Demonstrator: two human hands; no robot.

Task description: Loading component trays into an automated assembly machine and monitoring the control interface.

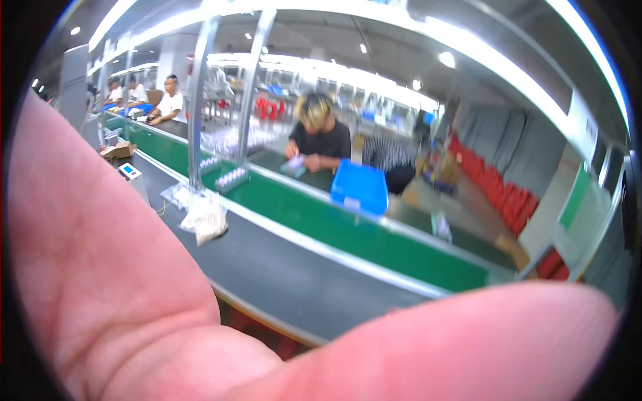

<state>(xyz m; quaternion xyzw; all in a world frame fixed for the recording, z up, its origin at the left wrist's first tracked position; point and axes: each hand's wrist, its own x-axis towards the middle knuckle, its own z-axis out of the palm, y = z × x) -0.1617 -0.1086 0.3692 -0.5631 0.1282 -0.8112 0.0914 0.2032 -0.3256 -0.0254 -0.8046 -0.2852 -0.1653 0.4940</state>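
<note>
One bare hand is right up against the camera and covers the left side and the whole lower edge; by its place it looks like my left hand (134, 294). One digit stretches up along the left rim and another reaches across the bottom toward the right, with a wide gap between them. Nothing shows in that gap except the scene beyond. The rest of the hand and its wrist lie outside the picture. My right hand does not appear. Past the fingers, a dark grey worktop (287, 267) runs alongside a green conveyor belt (287, 207).
A plastic bag of pale material (205, 219) lies on the worktop near metal posts. On the belt rests a row of small pale parts (231, 179). Opposite, a person in black (324, 137) handles a small item beside a blue bin (360, 187). Red stools (495, 184) line the right.
</note>
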